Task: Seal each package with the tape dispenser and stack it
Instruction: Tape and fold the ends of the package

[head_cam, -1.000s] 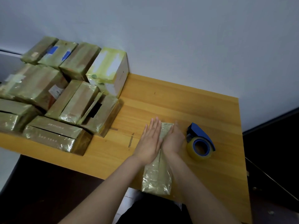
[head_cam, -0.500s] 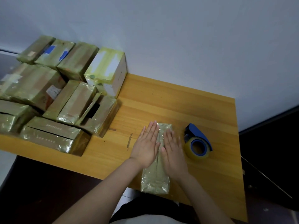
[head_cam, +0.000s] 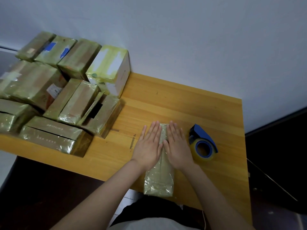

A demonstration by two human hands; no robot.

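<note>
Pressing flat, fingers straight, the left hand (head_cam: 148,147) and right hand (head_cam: 178,146) cover a glossy, tape-wrapped olive package (head_cam: 159,181).

package (head_cam: 158,181) under left hand (head_cam: 149,150) and right hand (head_cam: 178,150): glossy crinkled tape film | table (head_cam: 174,100) beneath: smooth wood, faint sheen | tape dispenser (head_cam: 203,135) beside right hand: matt blue plastic, glossy clear tape | stacked packages (head_cam: 54,140) off left hand: shiny taped cardboard

Nothing reads clearly from here. Far left of the tape dispenser (head_cam: 202,141), a white label (head_cam: 54,90) on a wrapped package (head_cam: 29,82) carries blurred print. Faint character rows on the long package (head_cam: 53,136) are illegible.
</note>
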